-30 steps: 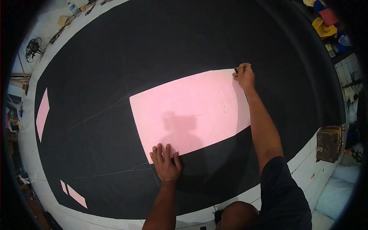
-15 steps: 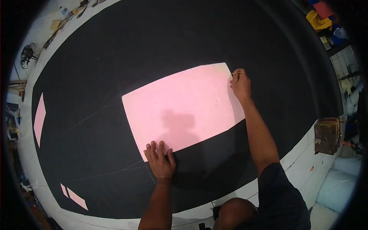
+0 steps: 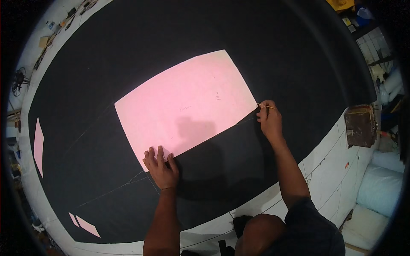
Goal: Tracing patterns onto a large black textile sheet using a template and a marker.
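A large pink paper pattern piece (image 3: 183, 98) with faint handwriting lies flat on a wide black fabric (image 3: 141, 38). My left hand (image 3: 162, 168) rests on the pattern's near left corner, fingers spread and pressing it down. At its near right corner my right hand (image 3: 270, 119) pinches a thin tan pencil-like stick (image 3: 268, 106), its tip beside the pattern's edge. Thin pale lines run over the fabric left of the pattern, and a faint one shows along its lower right edge. The shadow of my head falls across the pattern and the fabric below it.
Small pink pattern pieces lie at the fabric's left (image 3: 39, 147) and lower left (image 3: 88, 228). A worn brown box-like block (image 3: 361, 126) touches the fabric's right edge. Pale tiles (image 3: 324, 166) surround it, with white bundles (image 3: 380, 187) at right. My knee (image 3: 260, 234) shows below.
My right hand has come down along the pattern's right edge from the far corner to the near one. My left hand keeps its place on the pattern. The whole view has shifted and turned slightly.
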Tool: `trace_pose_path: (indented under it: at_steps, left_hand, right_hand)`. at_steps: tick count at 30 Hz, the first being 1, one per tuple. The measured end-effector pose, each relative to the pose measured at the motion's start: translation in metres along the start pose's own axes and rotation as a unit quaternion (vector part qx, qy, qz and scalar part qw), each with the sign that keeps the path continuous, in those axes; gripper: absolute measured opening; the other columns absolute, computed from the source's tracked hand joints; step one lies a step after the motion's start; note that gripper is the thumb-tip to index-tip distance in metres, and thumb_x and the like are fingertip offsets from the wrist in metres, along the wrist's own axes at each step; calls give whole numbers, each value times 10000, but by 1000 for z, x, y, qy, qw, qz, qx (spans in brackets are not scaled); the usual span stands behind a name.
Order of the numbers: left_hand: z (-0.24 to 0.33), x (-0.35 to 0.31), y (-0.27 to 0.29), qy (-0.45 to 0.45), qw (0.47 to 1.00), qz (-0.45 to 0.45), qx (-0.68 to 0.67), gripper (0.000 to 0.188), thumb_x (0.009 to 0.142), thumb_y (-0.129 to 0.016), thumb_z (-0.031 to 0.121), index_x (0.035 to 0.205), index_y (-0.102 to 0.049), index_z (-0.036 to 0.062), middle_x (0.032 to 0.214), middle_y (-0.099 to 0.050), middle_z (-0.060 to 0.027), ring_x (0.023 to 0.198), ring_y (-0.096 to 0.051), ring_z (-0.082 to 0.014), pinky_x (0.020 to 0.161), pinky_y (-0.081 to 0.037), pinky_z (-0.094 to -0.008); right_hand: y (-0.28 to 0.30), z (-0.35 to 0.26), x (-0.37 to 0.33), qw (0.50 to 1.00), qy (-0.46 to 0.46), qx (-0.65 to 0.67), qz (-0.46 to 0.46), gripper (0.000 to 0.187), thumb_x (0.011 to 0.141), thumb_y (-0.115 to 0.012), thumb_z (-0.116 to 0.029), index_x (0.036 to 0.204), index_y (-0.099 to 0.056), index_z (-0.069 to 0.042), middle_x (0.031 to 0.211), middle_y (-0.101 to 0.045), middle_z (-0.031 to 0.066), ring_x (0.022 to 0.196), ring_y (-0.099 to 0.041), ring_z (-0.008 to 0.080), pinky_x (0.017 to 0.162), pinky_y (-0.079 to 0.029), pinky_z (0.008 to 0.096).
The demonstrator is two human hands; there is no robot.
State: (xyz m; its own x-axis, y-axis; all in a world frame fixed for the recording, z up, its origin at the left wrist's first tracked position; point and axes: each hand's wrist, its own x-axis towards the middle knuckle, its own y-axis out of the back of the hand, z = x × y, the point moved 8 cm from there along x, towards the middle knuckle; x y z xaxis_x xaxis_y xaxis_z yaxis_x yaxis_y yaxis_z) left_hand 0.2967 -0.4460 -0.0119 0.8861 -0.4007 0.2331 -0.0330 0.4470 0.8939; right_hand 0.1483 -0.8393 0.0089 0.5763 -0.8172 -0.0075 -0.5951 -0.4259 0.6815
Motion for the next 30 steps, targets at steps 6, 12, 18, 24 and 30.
trace_pose_path:
  at_steps: [6,12,18,24,30]
  left_hand:
    - [-1,-2,-5,10,1000,-10,4,417,946,-639,256,1321,-587,83,1432,-472,-233,1377,-379,-456,1151,-251,-607]
    - [-5,-4,-1,7,1000,-5,18,420,951,-633,268,1327,-586,86,1442,-467,-234,1383,-373,-455,1152,-254,-602]
    - [-2,-1,-5,1,1000,-7,4,419,952,-632,268,1326,-586,84,1434,-472,-237,1376,-380,-456,1152,-258,-596]
    - [-4,-2,-5,1,1000,-3,-1,423,952,-632,267,1330,-579,84,1427,-471,-239,1375,-378,-457,1151,-259,-598]
    - [-5,-3,-6,-1,1000,-1,4,424,953,-630,266,1330,-578,78,1435,-466,-236,1378,-373,-456,1150,-259,-596]
  right_hand:
    - [6,4,-4,999,22,8,24,161,991,-521,-126,1085,-575,-6,842,-672,157,738,-698,268,693,-541,381]
    - [5,-2,-8,998,43,17,35,158,994,-516,-135,1063,-567,-2,833,-671,154,717,-697,268,681,-534,385]
    - [12,3,-9,994,-37,92,48,182,1018,-521,-167,1060,-576,1,824,-674,130,737,-703,226,688,-540,361]
    - [-12,-29,-34,984,96,102,-106,234,1009,-581,-234,1021,-610,-1,872,-703,125,802,-715,235,716,-539,344]
    - [-31,-28,-32,983,110,38,-140,260,1000,-589,-261,1037,-616,-5,932,-722,155,862,-699,332,788,-530,404]
